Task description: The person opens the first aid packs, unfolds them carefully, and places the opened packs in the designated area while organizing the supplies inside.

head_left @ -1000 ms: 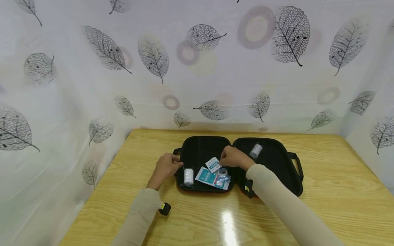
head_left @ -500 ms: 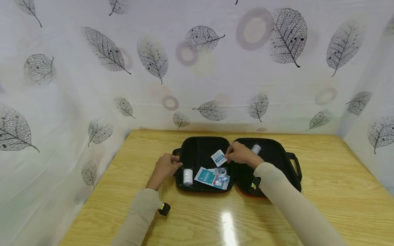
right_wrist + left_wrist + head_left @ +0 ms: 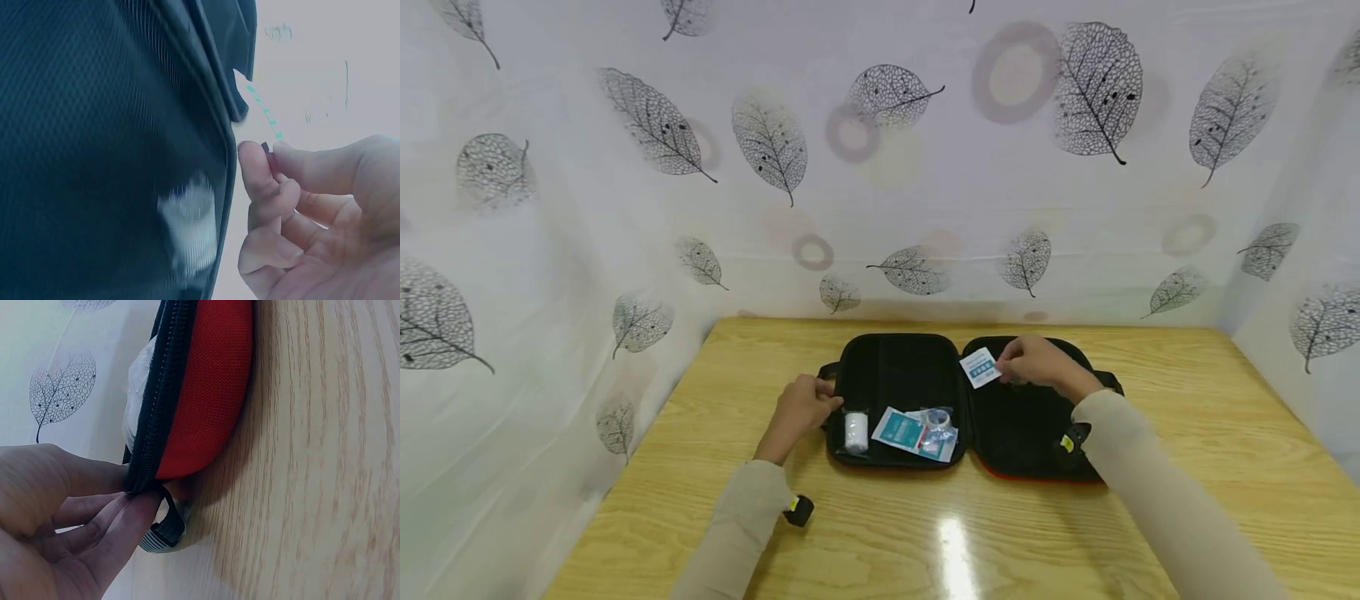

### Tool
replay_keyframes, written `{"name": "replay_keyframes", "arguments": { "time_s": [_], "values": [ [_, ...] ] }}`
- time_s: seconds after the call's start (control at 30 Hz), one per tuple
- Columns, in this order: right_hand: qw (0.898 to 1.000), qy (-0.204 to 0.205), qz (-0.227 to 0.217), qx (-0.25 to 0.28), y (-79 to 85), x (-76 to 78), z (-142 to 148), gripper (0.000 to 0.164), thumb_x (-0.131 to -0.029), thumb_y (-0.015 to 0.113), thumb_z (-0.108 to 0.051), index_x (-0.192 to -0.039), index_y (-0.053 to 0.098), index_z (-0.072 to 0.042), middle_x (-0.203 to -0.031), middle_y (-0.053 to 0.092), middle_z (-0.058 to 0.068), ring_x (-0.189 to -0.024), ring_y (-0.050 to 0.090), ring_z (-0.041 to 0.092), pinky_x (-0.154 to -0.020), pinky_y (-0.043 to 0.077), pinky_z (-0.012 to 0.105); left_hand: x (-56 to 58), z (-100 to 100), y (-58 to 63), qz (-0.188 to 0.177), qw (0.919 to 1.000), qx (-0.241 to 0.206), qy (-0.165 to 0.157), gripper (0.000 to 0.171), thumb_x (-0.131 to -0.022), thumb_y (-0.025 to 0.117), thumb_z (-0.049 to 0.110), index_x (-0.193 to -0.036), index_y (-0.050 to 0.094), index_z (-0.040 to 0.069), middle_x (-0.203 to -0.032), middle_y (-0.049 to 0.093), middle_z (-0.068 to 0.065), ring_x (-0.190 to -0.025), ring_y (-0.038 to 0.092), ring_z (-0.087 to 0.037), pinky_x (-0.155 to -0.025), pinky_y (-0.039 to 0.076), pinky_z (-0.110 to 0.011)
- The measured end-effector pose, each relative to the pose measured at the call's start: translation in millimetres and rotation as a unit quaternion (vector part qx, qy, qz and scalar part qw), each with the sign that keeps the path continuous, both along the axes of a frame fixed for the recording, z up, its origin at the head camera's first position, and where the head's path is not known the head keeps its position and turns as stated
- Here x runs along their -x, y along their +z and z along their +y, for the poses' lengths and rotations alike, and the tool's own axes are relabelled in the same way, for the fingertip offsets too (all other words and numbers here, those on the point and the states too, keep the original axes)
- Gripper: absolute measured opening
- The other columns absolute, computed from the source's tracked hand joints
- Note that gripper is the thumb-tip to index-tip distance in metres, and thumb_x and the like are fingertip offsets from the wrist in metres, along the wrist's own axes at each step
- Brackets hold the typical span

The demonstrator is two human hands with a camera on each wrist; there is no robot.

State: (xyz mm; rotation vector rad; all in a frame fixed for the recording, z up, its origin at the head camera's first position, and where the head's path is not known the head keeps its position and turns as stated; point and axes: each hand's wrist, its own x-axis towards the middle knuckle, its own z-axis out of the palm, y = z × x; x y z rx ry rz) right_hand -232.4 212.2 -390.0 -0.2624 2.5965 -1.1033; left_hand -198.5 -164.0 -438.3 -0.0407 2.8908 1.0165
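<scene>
An open black case [image 3: 917, 367] with a red outer shell [image 3: 209, 387] lies spread in two halves. My left hand [image 3: 800, 414] pinches the zipped rim of the left half, thumb on one side and fingers on the other, near the handle. Between thumb and forefinger my right hand [image 3: 1039, 364] grips a small white-and-teal sachet [image 3: 980, 367] by one edge, above the right half near the hinge. Inside the left half are a wrapped white bandage roll [image 3: 856, 432], a flat teal-and-white packet [image 3: 901, 428] and a clear-wrapped tape roll [image 3: 937, 419].
Another wrapped white roll [image 3: 194, 231] lies in the right half, mostly hidden behind my right hand in the head view. The wooden table [image 3: 760, 350] carries the case. A leaf-print curtain [image 3: 880, 192] stands behind and at the sides.
My right hand has lifted the sachet from among the left half's contents and carried it rightward over the hinge to the right half. The left hand stays on the rim.
</scene>
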Motion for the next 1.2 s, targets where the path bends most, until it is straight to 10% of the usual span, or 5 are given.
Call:
{"name": "replay_keyframes", "arguments": {
  "time_s": [0.6, 1.2],
  "values": [
    [0.998, -0.056, -0.038, -0.012, -5.6, -15.7, 85, 0.026, -0.102, 0.054, -0.01, -0.108, 0.065, 0.012, -0.084, 0.068, 0.005, -0.064, 0.051, 0.015, -0.051, 0.04, 0.026, -1.2, 0, 0.1, -0.007, 0.9999, 0.009, 0.005, 0.027, -0.091, 0.077, 0.018, -0.109, 0.075, -0.002, -0.09, 0.075, -0.007, -0.073, 0.068, -0.016, -0.067, 0.056, -0.035],
    [0.995, -0.071, -0.068, 0.003, -13.2, -25.3, 110, 0.028, -0.101, 0.051, -0.004, -0.109, 0.062, 0.02, -0.078, 0.067, 0.004, -0.059, 0.054, 0.01, -0.053, 0.048, 0.026, 0.8, 2, -0.4, -0.003, 0.9998, 0.015, 0.013, 0.023, -0.09, 0.078, 0.017, -0.105, 0.076, 0.0, -0.086, 0.074, -0.004, -0.072, 0.067, -0.016, -0.07, 0.055, -0.036]
  ]
}}
